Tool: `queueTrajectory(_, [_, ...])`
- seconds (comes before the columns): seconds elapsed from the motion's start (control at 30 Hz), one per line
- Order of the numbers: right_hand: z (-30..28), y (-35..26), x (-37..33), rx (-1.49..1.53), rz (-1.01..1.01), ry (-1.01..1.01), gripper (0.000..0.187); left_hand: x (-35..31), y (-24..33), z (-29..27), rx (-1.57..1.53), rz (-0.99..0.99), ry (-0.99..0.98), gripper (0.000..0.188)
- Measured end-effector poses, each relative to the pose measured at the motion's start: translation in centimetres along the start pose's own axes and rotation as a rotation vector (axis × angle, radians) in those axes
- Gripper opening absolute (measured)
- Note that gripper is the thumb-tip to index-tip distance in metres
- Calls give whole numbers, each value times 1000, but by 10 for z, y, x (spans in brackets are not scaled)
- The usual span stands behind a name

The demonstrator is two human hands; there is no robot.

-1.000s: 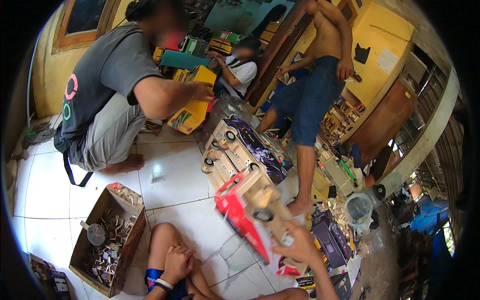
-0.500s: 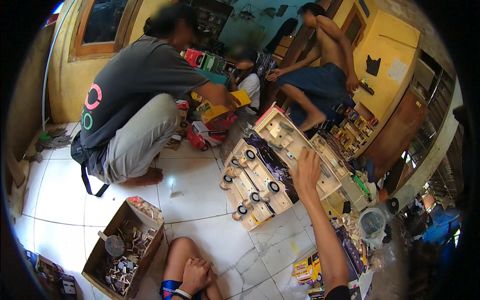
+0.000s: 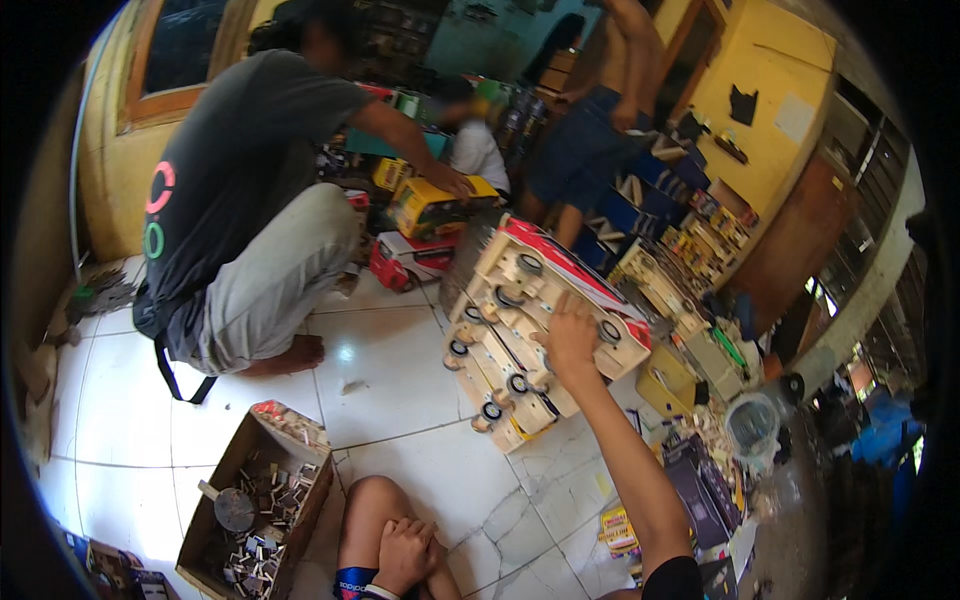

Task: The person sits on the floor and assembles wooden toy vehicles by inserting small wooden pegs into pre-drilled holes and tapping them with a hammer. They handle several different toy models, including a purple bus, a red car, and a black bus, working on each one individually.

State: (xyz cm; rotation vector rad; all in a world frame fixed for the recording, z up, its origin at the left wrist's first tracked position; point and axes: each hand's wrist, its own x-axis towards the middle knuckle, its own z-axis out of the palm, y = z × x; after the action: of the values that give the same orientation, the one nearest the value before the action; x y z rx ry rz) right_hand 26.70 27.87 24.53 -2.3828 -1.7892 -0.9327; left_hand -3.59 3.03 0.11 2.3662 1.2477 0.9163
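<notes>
My right hand (image 3: 570,338) lies on the pale wooden underside of a red toy bus (image 3: 585,268), its fingers bent over the wood between the black wheels. The bus lies on its side, wheels facing me. Against its near side lie more wooden toy vehicles (image 3: 495,385), also on their sides with wheels showing. A dark vehicle among them is mostly hidden by the red one. Low in the picture, my left hand (image 3: 405,552) rests curled over my bent leg (image 3: 372,505), with a light band at its wrist. No tool or toy shows in it.
A cardboard box (image 3: 318,495) of small wood pieces stands at lower left. A person in grey (image 3: 260,130) squats at left, a hand on a yellow toy vehicle (image 3: 430,210). Others are behind. Clutter and a clear plastic tub (image 3: 752,425) lie at right.
My right hand and the red bus have come down toward me and left, against the other vehicles. The co-worker's yellow vehicle has tilted. The standing person at the back has bent over.
</notes>
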Motion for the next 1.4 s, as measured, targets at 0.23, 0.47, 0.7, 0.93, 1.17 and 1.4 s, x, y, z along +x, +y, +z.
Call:
queueTrajectory(0.23, [-43, 7, -57, 247, -189, 167, 65, 0, -2, 1, 49, 13, -30, 18])
queueTrajectory(0.47, [-44, 100, -149, 575, 67, 346, 41, -1, 1, 6, 58, 23, 7, 18])
queueTrajectory(0.7, [37, 286, -266, 232, 595, -7, 59, 1, 7, 6, 78, 50, 8, 15])
queueTrajectory(0.93, [93, 423, -368, 80, 882, -636, 101, 4, 17, 9, 135, 93, -12, 12])
queueTrajectory(1.17, [126, 392, -411, -2, 959, -459, 118, 1, 13, 12, 209, 100, -31, 13])
queueTrajectory(1.4, [107, 325, -432, -77, 931, -313, 121, 1, 11, 15, 248, 116, -18, 9])
